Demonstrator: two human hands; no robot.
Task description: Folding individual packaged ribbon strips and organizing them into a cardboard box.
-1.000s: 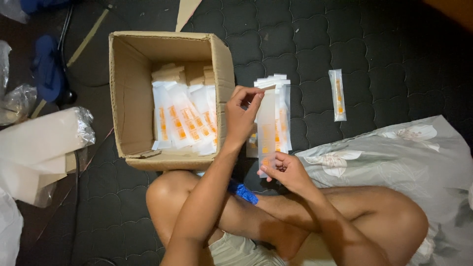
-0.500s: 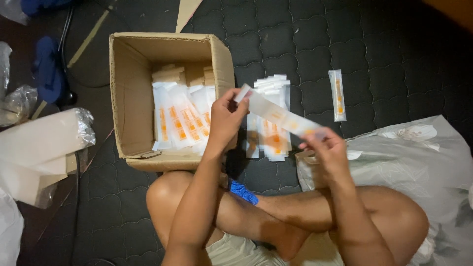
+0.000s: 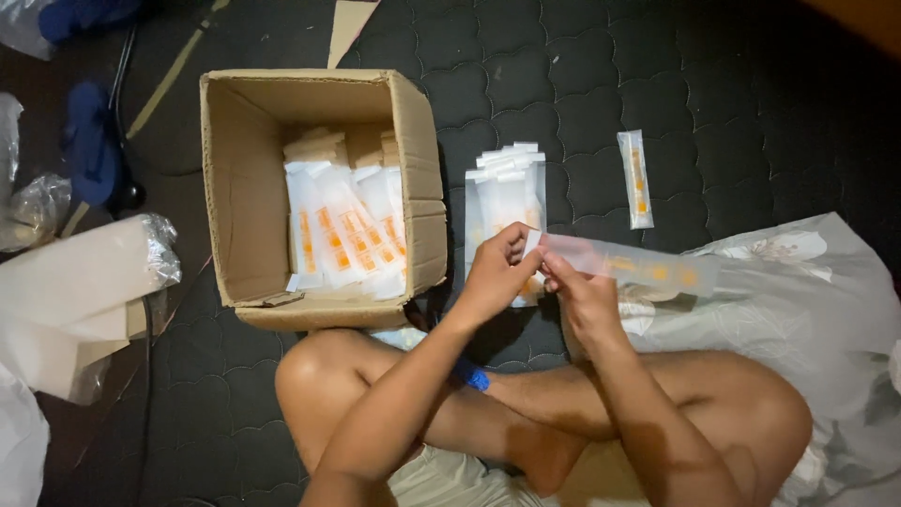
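**Two hands pinching one clear sachet above crossed legs**

A dark quilted mat (image 3: pixel 751 84) is covering the floor and carrying everything. A grey flowered sheet (image 3: pixel 817 310) is lying at four o'clock. An open cardboard box (image 3: pixel 246 197) is sitting at ten o'clock of the hands, and white sachets with orange print (image 3: pixel 343 235) are leaning inside it. The person's crossed bare legs (image 3: pixel 676 413) are filling the six o'clock edge.

Both forearms are rising from six o'clock and converging near the centre. The left hand (image 3: pixel 496 272) is bending at the wrist, its fingers curling and pinching the nine o'clock end of a long clear sachet (image 3: pixel 638 268). The right hand (image 3: pixel 584 299) is sitting just beside it at four o'clock, thumb and fingers pressing on the same end. The sachet is lying roughly level in the air, stretching towards three o'clock over the sheet, blurred along its length.

A fanned stack of sachets (image 3: pixel 507 188) is resting on the mat at twelve o'clock of the hands, partly behind the left hand. A single sachet (image 3: pixel 636 178) is lying apart at one o'clock.
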